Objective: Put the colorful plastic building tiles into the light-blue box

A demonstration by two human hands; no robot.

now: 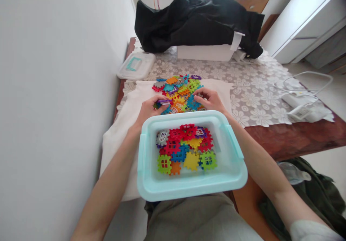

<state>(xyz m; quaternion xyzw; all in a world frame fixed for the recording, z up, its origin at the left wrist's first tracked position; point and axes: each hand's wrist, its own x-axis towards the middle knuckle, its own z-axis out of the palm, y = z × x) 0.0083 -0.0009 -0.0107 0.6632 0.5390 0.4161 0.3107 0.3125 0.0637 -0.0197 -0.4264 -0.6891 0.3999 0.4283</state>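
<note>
A pile of colourful plastic interlocking building pieces [178, 93] lies on a white cloth. On the left side of it, my left hand [151, 108] pinches a purple building piece [164, 101], seen nearly edge-on. My right hand [210, 99] is at the pile's right side, its thumb and forefinger curled together at a blue building piece [191, 103]. Closer to me, a light turquoise plastic tub [227, 174] stands between my forearms. Red, yellow, blue, green, orange and grey building pieces [186, 149] lie loosely inside, some with white window inserts.
The white cloth [121, 125] covers part of a lace tablecloth [259, 98]. A clear lid with a turquoise handle [137, 66] lies at the back left, beside the wall. Black fabric [200, 21] drapes over a white box [204, 52]. A white wire-framed device [305, 100] is at right.
</note>
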